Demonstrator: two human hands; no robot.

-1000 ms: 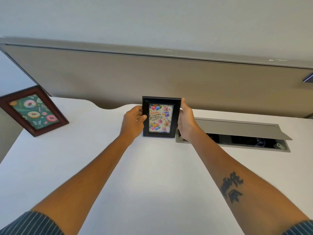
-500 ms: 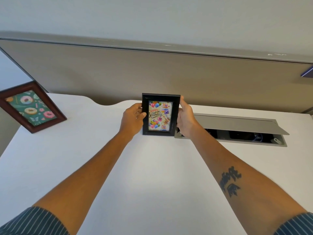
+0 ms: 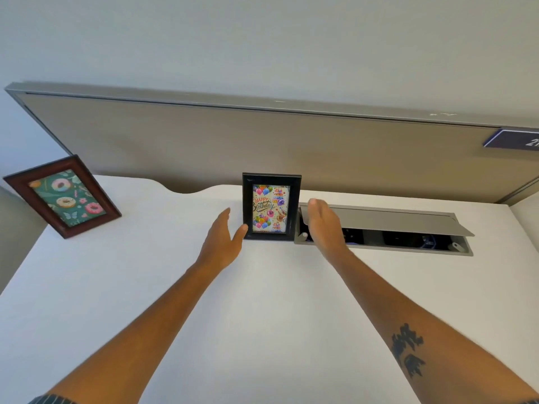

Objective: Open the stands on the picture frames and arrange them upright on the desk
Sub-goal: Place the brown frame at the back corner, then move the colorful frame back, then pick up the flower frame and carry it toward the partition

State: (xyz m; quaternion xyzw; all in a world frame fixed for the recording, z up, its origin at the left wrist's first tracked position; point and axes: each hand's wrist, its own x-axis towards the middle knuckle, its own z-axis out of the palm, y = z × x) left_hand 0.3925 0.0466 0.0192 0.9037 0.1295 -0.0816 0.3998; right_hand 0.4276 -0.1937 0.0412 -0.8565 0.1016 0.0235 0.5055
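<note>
Hands flank a black frame (image 3: 271,209) that stands upright on the white table (image 3: 262,301), near its far edge, showing a birthday print. Left hand (image 3: 222,239) is spread flat with nothing in it, its thumb tip at the frame's lower left corner; whether it touches is unclear. Right hand (image 3: 325,224) is spread too, just right of the frame and apart from it, over an open cable tray (image 3: 408,228). A brown frame (image 3: 62,196) with a doughnut print stands tilted at the far left.

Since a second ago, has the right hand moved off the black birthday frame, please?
Yes. The right hand has let go and opened rightward, over the grey cable tray; black frame stands alone.
</note>
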